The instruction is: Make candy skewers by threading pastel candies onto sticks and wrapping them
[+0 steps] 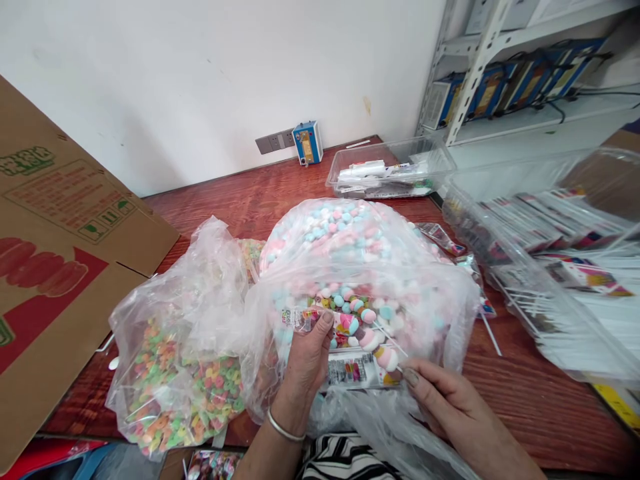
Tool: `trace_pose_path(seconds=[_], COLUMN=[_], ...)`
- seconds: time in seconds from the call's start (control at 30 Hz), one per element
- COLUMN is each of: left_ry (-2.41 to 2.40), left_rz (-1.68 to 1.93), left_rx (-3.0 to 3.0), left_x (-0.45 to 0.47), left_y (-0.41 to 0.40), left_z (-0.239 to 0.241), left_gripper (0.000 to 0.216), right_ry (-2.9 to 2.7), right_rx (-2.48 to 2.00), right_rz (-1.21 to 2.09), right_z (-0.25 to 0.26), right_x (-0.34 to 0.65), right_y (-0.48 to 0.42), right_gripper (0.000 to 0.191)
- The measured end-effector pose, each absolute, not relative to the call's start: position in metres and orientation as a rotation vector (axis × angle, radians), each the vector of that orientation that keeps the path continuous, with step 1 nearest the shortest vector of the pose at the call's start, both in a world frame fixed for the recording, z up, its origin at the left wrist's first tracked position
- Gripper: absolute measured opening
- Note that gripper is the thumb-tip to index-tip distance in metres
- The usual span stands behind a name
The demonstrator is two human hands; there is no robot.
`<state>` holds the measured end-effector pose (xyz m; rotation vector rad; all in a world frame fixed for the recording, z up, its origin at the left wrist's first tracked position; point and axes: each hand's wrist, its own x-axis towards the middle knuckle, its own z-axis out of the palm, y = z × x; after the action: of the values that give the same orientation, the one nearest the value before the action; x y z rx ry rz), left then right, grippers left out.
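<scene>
My left hand (311,347), with a bangle on its wrist, pinches a clear printed candy wrapper (300,319). My right hand (445,397) grips the lower end of a candy skewer (385,357) strung with pink, white and coloured pieces. The skewer's far end meets the wrapper near my left thumb; how far it sits inside I cannot tell. Just behind lies another candy skewer with a white stick (390,337). Both hands are over a large open clear bag (370,267) of pink, blue and white marshmallow-like candies. Flat printed wrappers (355,370) lie below the hands.
On the left are a bag of coloured ring candies (185,393) and a cardboard box (65,253). Clear bins with wrappers (390,190) and white sticks (585,327) stand behind and right. A blue device (307,143) is by the wall, near a metal shelf (470,73).
</scene>
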<state>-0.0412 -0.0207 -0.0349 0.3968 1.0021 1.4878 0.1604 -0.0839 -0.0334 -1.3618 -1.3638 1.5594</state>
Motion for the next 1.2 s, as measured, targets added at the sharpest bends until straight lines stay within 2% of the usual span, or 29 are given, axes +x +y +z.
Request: trace_pose_path(seconds=[0.07,0.13,0.3,0.47,0.6,0.73,1.0,1.1,1.2], left_ry=[0.976,0.964,0.994,1.029,0.964,0.925,0.9,0.897,0.862], left_rz=[1.486,1.472,1.42,1.395,1.386,1.423,1.526,1.531,1.513], left_rx=[0.418,0.444,0.49,0.496,0.502,0.348,0.174,0.191,0.27], left_x=[-0.041,-0.041,-0.039,-0.04,-0.04,-0.034,-0.023,-0.021,-0.021], left_y=[-0.021,-0.021,-0.022,-0.02,-0.019,-0.019,-0.016,-0.017,-0.018], left_z=[-0.033,-0.031,-0.024,-0.022,-0.025,-0.026,-0.017,-0.018,-0.021], left_gripper=[0.026,0.025,0.027,0.03,0.024,0.02,0.024,0.024,0.02], right_ry=[-1.2,-1.178,-1.507,-1.757,-1.827,-1.895,-2.08,-2.045,-1.886], right_rx=[-1.327,-1.326,-1.414,-1.349,-1.27,-1.215,-1.28,-1.278,-1.284], right_rz=[1.712,1.694,1.286,0.868,0.667,0.509,-0.05,-0.007,0.52], right_z=[-0.041,-0.045,-0.04,-0.034,-0.038,-0.044,-0.048,-0.047,-0.042], right_x=[0.155,0.15,0.145,0.146,0.146,0.144,0.148,0.147,0.142], right_y=[-0.086,-0.086,-0.088,-0.09,-0.089,-0.087,-0.091,-0.089,-0.084], right_gripper=[0.044,0.045,0.04,0.028,0.022,0.022,0.024,0.024,0.029])
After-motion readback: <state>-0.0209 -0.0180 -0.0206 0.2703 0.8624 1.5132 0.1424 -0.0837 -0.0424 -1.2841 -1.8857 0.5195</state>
